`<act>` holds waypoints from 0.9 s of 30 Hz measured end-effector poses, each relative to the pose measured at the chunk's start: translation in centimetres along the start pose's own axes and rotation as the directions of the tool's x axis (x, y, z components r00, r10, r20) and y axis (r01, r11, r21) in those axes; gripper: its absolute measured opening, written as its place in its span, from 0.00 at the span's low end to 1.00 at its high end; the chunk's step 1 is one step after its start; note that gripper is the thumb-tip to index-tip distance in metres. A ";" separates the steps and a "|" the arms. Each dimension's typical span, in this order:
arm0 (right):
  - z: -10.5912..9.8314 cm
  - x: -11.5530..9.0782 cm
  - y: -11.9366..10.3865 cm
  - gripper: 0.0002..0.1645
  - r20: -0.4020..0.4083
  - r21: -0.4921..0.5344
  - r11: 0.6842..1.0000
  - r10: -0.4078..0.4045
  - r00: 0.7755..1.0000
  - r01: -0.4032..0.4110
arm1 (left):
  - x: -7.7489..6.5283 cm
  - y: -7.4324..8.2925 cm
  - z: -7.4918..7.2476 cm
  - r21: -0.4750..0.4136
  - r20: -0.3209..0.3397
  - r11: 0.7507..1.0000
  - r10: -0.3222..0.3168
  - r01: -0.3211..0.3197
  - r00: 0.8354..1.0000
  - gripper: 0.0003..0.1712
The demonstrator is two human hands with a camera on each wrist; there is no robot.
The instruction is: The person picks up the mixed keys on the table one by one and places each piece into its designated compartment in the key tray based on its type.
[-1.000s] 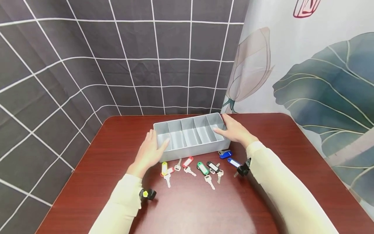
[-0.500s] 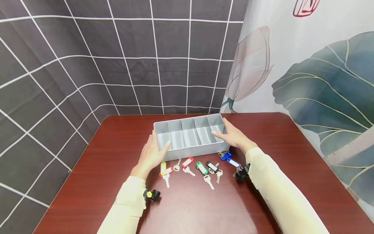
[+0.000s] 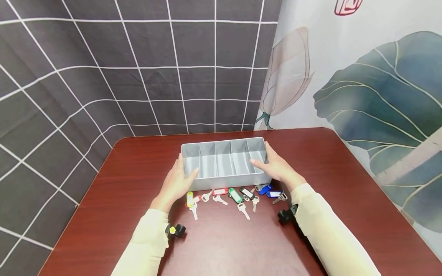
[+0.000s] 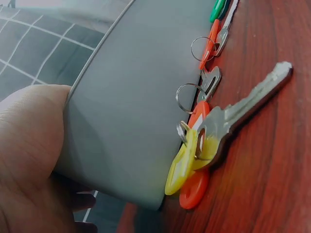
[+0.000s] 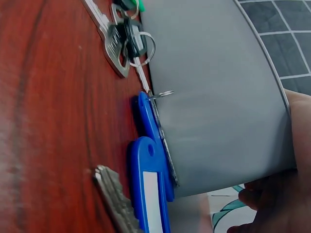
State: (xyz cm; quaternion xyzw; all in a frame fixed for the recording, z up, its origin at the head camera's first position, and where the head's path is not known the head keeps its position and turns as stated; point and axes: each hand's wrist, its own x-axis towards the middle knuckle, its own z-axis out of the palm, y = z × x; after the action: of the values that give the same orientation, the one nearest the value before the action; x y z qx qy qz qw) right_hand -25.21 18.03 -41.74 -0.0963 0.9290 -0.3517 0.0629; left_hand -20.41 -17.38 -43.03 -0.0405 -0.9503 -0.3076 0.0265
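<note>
A grey box (image 3: 231, 181) with several compartments in a row sits on the table. At its left end my left hand (image 3: 173, 184) grips it, thumb over the rim and fingers along the outside. My right hand (image 3: 280, 167) holds the right end the same way. Keys with coloured tags lie along the box's near wall: a yellow tag (image 3: 190, 199), a red tag (image 3: 220, 191), a green tag (image 3: 236, 195), a black tag (image 3: 246, 193) and a blue tag (image 3: 274, 194). In the right wrist view, another blue tag (image 5: 151, 119) lies against the wall.
The dark red wooden table (image 3: 224, 241) extends around the box and keys. A dark curtain with white grid lines (image 3: 193, 84) hangs behind it, and a white curtain with leaf prints (image 3: 297, 115) stands at the right.
The box's right end has come nearer with my right hand, so the box lies less slanted. Some key tags along its near wall, red and blue among them, have shifted and turned.
</note>
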 end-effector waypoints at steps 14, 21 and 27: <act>0.2 -1.8 -0.3 0.67 -0.039 -0.077 0.997 0.007 0.999 -0.010 | -0.8 0.3 -0.3 0.040 0.019 0.998 0.038 -0.039 0.999 0.55; 0.2 -2.3 -0.6 0.67 -0.040 -0.106 0.994 0.029 0.999 -0.033 | -1.1 0.6 -0.9 0.072 0.062 0.997 0.027 -0.031 0.998 0.60; 0.2 -2.5 -0.9 0.67 -0.033 -0.140 0.989 0.046 0.998 -0.050 | -1.2 0.8 -1.3 0.097 0.095 0.995 0.004 -0.014 0.996 0.62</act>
State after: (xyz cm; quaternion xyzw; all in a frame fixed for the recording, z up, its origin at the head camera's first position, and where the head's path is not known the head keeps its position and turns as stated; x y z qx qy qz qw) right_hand -22.60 17.82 -41.22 -0.0729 0.9545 -0.2849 0.0506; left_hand -19.10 -17.53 -41.58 -0.0579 -0.9642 -0.2585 -0.0150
